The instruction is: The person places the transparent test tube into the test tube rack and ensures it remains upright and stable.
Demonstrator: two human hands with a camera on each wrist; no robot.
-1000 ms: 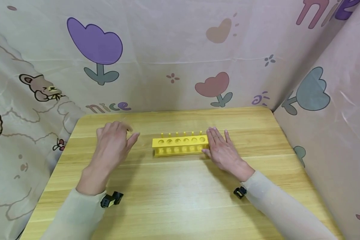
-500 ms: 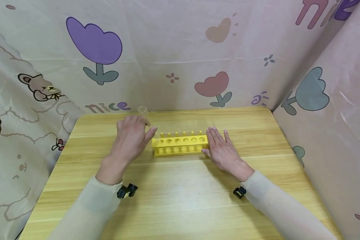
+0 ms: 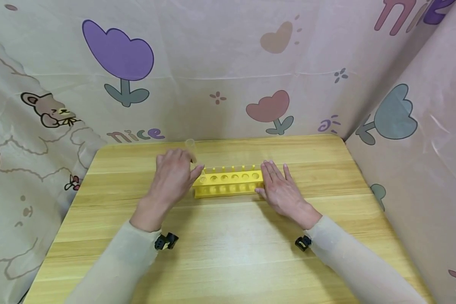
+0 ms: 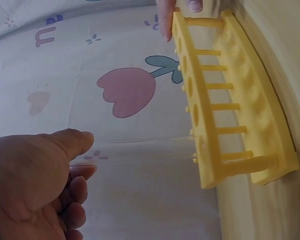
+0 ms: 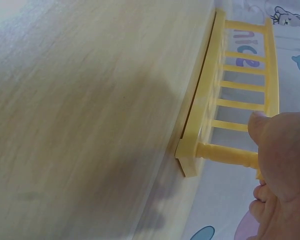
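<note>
Head view shows our left hand (image 3: 171,177) at the left end of the yellow rack (image 3: 228,184), which stands mid-worktop (image 3: 228,253). Its grip pinches a clear tube (image 3: 191,147) whose open mouth rises at the far side of the fingers. In the left wrist view the tube (image 4: 140,150) runs from our thumb to the rack's (image 4: 230,110) nearest hole, its tip at that hole. Our right hand (image 3: 283,192) lies flat against the rack's right end, fingers straight and spread, thumb at the near side. Printed cloth (image 3: 228,63) backs the worktop.
</note>
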